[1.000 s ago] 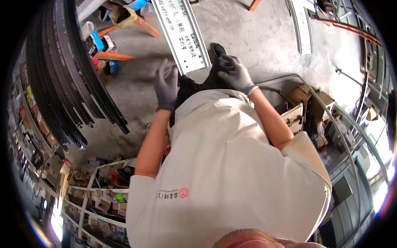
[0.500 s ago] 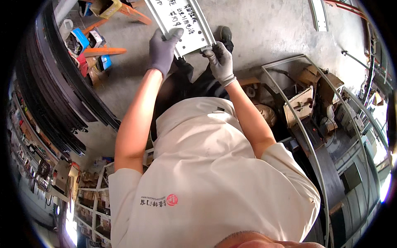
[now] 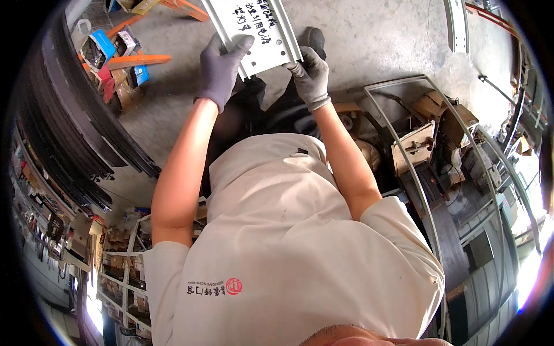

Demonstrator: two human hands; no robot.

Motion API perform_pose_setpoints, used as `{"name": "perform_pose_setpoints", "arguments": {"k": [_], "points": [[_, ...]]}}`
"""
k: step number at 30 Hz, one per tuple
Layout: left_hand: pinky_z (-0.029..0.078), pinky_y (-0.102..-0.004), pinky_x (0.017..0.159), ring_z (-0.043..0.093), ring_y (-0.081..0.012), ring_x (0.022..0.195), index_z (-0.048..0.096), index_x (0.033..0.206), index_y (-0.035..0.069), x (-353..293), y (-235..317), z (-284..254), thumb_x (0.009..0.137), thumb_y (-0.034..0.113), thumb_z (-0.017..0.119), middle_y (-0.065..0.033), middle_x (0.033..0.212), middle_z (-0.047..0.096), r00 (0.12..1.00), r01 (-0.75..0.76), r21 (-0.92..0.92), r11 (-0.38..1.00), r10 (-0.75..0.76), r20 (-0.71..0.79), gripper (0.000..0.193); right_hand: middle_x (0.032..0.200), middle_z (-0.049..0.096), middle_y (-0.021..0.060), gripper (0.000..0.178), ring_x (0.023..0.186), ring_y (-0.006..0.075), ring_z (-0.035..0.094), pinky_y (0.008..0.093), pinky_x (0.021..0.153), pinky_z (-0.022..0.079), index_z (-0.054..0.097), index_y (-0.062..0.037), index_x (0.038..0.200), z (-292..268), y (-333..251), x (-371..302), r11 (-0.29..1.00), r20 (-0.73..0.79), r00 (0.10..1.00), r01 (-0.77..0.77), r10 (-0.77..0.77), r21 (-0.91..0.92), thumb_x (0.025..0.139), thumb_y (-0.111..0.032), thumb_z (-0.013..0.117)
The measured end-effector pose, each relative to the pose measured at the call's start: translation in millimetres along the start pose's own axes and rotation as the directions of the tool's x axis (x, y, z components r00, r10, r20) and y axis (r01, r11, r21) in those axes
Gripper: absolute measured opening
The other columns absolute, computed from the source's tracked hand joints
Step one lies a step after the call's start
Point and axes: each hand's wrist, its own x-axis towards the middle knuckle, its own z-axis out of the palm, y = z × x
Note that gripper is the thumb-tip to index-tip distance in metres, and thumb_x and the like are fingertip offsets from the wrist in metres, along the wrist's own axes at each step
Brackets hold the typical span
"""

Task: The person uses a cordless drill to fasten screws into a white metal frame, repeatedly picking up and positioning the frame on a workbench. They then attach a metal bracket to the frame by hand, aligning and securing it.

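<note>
A white metal profile (image 3: 257,49) with raised side edges, dark round holes and black handwriting extends out past the top of the view. My left hand (image 3: 220,69), in a grey glove, grips its left edge near the close end, the thumb lying on the flat face. At the right corner of that end, my right hand (image 3: 311,78), in a lighter grey glove, is closed on the edge with thumb and fingers. Its fingertips are partly hidden behind the profile.
Long dark profiles (image 3: 75,115) are stacked at the left. Beyond them are orange legs (image 3: 138,60) and small boxes (image 3: 98,51). A metal frame (image 3: 398,135) stands on the right over cardboard boxes (image 3: 433,106). Another white profile (image 3: 457,26) lies on the concrete floor at the far right.
Both hands still hold the profile; its near end has shifted slightly up in the view. My right hand's fingers have turned a little at the corner. The surroundings have shifted slightly with my head.
</note>
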Motion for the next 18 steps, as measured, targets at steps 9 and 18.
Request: {"name": "perform_pose_setpoints", "arguments": {"k": [9,18], "points": [[0.054,-0.0305,0.088,0.066,-0.0120,0.098,0.068,0.118,0.000,-2,2,0,0.092,0.032,0.082,-0.0058,0.108,0.073,1.000,0.015,0.008,1.000,-0.015,-0.002,0.044,0.081,0.071,0.0072,0.033,0.071,0.0152,0.064,0.0289,0.069,0.053,0.075,-0.0016,0.099,-16,-2,17,0.969,0.141,0.987,0.109,-0.079,-0.221,0.085,-0.030,0.084],[0.047,-0.0410,0.104,0.057,-0.0263,0.126,0.046,0.147,0.003,-12,23,8,0.085,0.026,0.086,-0.0171,0.136,0.060,0.973,-0.181,0.277,0.944,0.213,-0.089,0.077,0.094,0.070,0.0003,0.028,0.087,0.0101,0.064,0.0274,0.077,0.053,0.074,0.0005,0.106,-1,-18,5,0.991,0.078,0.994,-0.081,0.073,0.109,0.088,-0.019,0.083]]}}
